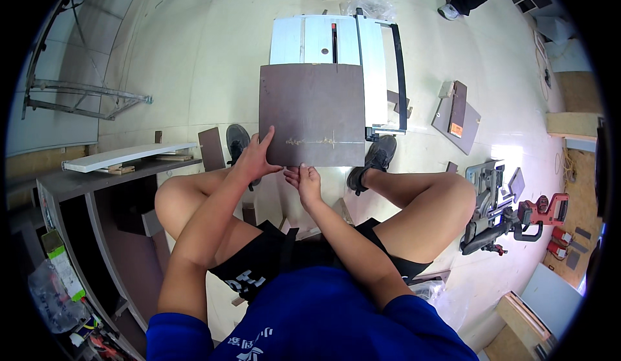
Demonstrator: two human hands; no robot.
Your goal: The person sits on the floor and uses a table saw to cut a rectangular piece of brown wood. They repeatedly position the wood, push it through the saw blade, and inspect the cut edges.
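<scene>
Brown square panel (312, 114), scuffed near its edge, pinched by both hands (257, 159).

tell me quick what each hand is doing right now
Left hand: grip on the near left edge of the brown board, fingers spread on top.
Right hand: grip pinching the board's near edge at the middle.
</scene>
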